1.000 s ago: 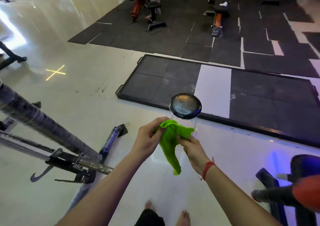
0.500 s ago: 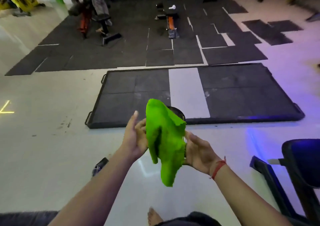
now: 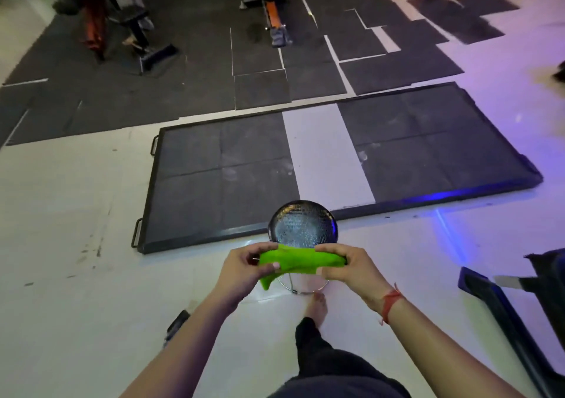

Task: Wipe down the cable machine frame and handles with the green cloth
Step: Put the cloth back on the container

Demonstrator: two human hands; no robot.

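Since 0.5 s ago: cloth went from hanging upright between two loose, open hands to being pulled into a horizontal band, both hands now clamped on its ends. Camera also tipped down a bit; round stool now fully visible.

Head view:
- Left hand (image 3: 244,267) fingers curled round the left end of the green cloth (image 3: 298,261), thumb on the near side.
- Right hand (image 3: 347,267) fingers curled round the right end, red string (image 3: 390,301) on that wrist.
- Cloth is stretched between the hands, mid-frame, one corner drooping at the left. It's held in the air in front of the round black stool (image 3: 303,225), covering the stool's near edge.
- Framed black mat (image 3: 214,177) with a white strip lies on the floor just beyond the stool.
- Bare foot (image 3: 318,304) near the stool's base.
- Dark machine frame (image 3: 501,309) at near right, well apart from the cloth.
- Benches far off on dark tiles, blurred.
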